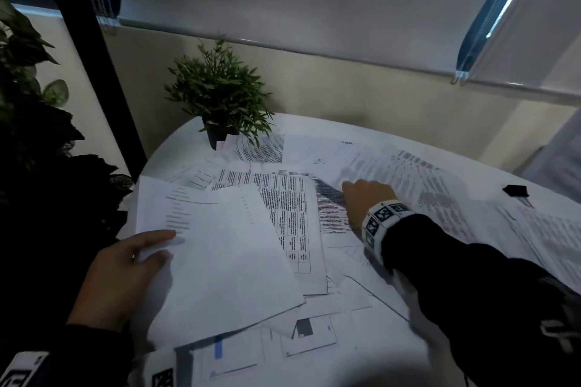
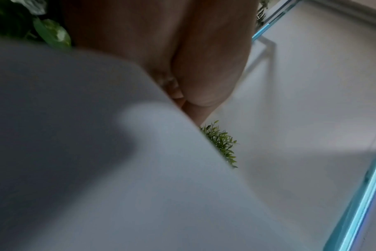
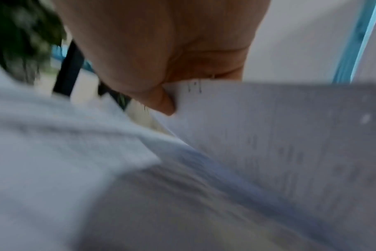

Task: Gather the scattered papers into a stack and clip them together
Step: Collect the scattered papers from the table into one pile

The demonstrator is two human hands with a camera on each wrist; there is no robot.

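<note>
Gathering the loose papers, clip not yet used

Your left hand (image 1: pixel 125 264) pinches a few blank sheets (image 1: pixel 226 258) at the left edge of the surface (image 1: pixel 176 148); keep them flat. Your right hand (image 1: pixel 366 201) pinches a printed page (image 1: pixel 408 173) at the middle; slide it onto the left pile, edges matching. The black clip (image 1: pixel 515 190) waits far right.

Dim room; cool daylight leaks past the blinds (image 1: pixel 283 0). My wrist views are blurred, shadowed; head view bends at edges.
</note>
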